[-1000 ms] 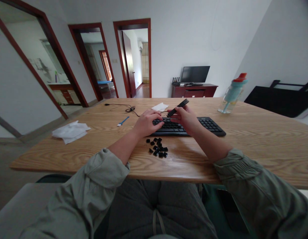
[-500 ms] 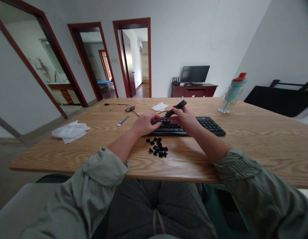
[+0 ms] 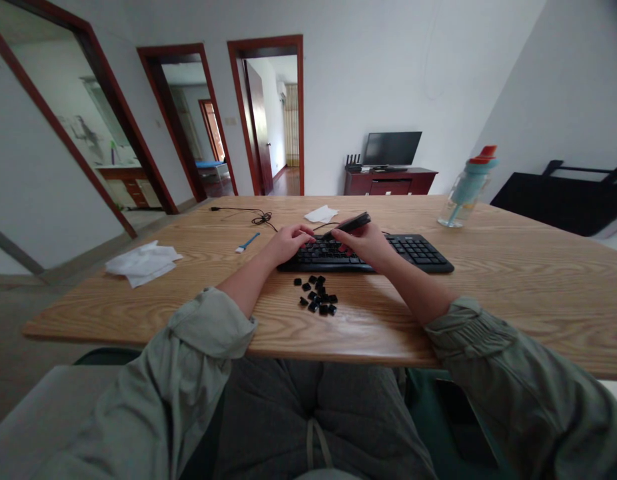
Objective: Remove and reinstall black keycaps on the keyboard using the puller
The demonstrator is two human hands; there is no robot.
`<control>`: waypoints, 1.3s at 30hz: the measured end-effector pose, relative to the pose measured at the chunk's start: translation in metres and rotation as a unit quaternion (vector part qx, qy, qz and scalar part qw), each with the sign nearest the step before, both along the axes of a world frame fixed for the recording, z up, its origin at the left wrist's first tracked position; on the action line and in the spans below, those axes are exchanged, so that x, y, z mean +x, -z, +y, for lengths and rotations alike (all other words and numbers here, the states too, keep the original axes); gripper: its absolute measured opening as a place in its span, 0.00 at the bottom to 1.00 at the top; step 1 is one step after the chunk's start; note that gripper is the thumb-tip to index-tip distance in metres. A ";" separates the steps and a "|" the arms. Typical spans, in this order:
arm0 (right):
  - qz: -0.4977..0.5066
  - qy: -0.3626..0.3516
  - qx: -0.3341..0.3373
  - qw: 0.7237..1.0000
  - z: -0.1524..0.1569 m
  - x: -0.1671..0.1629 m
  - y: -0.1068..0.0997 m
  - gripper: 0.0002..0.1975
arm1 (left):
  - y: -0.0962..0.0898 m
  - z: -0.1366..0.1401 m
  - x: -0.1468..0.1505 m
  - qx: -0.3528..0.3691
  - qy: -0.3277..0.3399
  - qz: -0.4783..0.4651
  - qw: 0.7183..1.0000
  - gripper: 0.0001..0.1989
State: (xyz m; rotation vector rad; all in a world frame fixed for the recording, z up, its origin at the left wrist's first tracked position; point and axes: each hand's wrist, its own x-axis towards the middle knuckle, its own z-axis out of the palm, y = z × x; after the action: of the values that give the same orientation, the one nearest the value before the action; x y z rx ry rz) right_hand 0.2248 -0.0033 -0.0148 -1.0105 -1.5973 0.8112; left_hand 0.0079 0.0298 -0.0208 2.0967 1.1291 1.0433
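Now the right hand (image 3: 364, 241) grips a black tool (image 3: 347, 225) above the keyboard (image 3: 418, 252), its long axis nearly level, tip pointing left. The left hand (image 3: 287, 241) rests curled on the keys, beside loose keycaps (image 3: 317, 295) on the bench (image 3: 513, 280).

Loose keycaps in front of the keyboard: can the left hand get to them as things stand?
Probably yes. The left hand rests on the keyboard, and the loose keycaps lie on bare table just toward the person from it, with nothing between. The right hand holds a black tool off to the side.
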 end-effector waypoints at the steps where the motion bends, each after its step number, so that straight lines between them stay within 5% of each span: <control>1: 0.000 0.021 0.003 1.000 0.002 0.000 0.001 0.16 | 0.001 0.001 0.000 0.006 -0.006 0.000 1.000 0.11; 6: 0.038 0.077 -0.055 0.995 0.010 -0.002 0.010 0.16 | 0.001 -0.004 -0.003 0.131 -0.050 0.105 0.984 0.13; 10: 0.025 0.087 -0.074 0.993 0.014 -0.004 0.015 0.15 | 0.002 -0.005 -0.004 0.189 -0.017 0.196 0.962 0.08; 28: 0.002 0.088 -0.046 0.995 0.018 -0.001 0.018 0.18 | 0.006 0.002 0.011 0.207 -0.048 0.300 0.930 0.10; 39: -0.060 0.116 -0.034 0.991 0.018 -0.001 0.013 0.23 | 0.006 0.000 0.012 0.208 -0.021 0.286 0.935 0.12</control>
State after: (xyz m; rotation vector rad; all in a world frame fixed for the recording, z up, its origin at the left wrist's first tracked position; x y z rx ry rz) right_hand 0.2242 0.0151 -0.0278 -1.2876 -1.5249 0.6585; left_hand 0.0197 0.0298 -0.0268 2.8488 1.3019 0.7473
